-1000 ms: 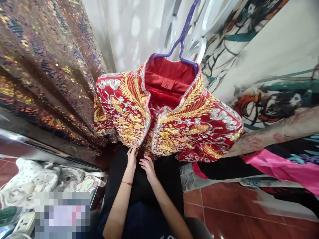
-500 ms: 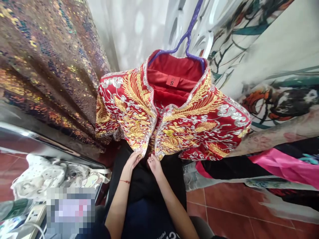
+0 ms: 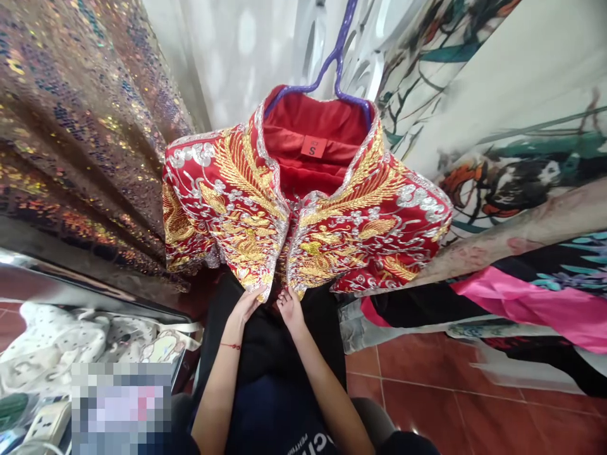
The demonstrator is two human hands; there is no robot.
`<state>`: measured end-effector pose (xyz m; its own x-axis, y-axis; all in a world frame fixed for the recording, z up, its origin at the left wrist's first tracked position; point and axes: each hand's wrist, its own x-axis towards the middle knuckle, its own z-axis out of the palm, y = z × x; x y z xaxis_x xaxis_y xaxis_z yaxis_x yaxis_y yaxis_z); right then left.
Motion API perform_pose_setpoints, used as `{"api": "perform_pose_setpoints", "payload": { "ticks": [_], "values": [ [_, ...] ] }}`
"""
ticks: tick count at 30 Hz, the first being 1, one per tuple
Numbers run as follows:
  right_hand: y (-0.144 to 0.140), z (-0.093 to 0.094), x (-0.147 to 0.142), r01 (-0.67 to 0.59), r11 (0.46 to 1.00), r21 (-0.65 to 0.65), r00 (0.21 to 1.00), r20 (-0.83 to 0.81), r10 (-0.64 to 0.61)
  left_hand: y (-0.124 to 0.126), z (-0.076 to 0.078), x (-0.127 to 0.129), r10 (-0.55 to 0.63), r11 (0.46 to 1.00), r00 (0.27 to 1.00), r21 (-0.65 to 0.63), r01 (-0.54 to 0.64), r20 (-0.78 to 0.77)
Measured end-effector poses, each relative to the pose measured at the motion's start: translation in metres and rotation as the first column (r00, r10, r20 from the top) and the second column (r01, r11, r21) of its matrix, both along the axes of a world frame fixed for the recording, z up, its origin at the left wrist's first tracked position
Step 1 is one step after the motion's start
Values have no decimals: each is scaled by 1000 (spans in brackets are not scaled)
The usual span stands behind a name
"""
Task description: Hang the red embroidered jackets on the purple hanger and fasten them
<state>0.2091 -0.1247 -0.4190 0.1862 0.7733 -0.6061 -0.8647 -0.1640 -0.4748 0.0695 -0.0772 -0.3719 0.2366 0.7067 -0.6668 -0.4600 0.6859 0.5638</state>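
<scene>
A short red jacket (image 3: 237, 215) with gold and silver embroidery hangs from a purple hanger (image 3: 337, 54). Inside its stand-up collar is a red label (image 3: 313, 146) marked S. My left hand (image 3: 247, 303) pinches the lower front corner of the panel on the left. The matching corner on the right is held between the fingers of my right hand (image 3: 290, 309). Between the two front edges runs a narrow gap, widest near my hands and closing toward the neck.
Sequinned fabric (image 3: 71, 126) hangs on the left, patterned cloth (image 3: 493, 139) on the right. Black and pink garments (image 3: 516, 303) hang low at right. White spotted cloth (image 3: 61, 335) and a power strip (image 3: 47, 423) lie at lower left, above the red tiled floor (image 3: 417, 392).
The whole view has shifted, so jacket and hanger sit further left and slightly higher. Both hands keep hold of the same front corners.
</scene>
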Motion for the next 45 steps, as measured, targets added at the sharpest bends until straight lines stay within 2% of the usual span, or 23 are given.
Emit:
{"api": "perform_pose_setpoints", "payload": {
  "ticks": [6, 12, 23, 29, 35, 41, 45],
  "values": [
    [1, -1, 4, -25, 999, 20, 999, -32, 26, -1, -7, 0, 14, 1000, 1000, 15, -14, 1],
    [-1, 2, 7, -39, 998, 51, 999, 18, 38, -1, -10, -2, 45, 999, 999, 18, -45, 11],
    [-1, 22, 20, -15, 990, 138, 999, 34, 11, 1, -9, 4, 88, 996, 996, 9, -88, 6],
    [-13, 23, 29, 11, 989, 148, 999, 42, -18, -2, -15, 3, 111, 994, 994, 21, -111, 5],
    [-21, 13, 29, 8, 995, 101, 995, 98, -18, -2, -15, 2, 52, 998, 999, 32, -52, 11],
    [-26, 7, 8, -92, 994, 59, 982, 168, 81, -6, -12, -9, -65, 997, 997, 35, 64, 30],
    [-27, 10, -5, -87, 993, 77, 968, 244, 66, -10, -15, -10, -158, 987, 986, 2, 158, 59]
  ]
}}
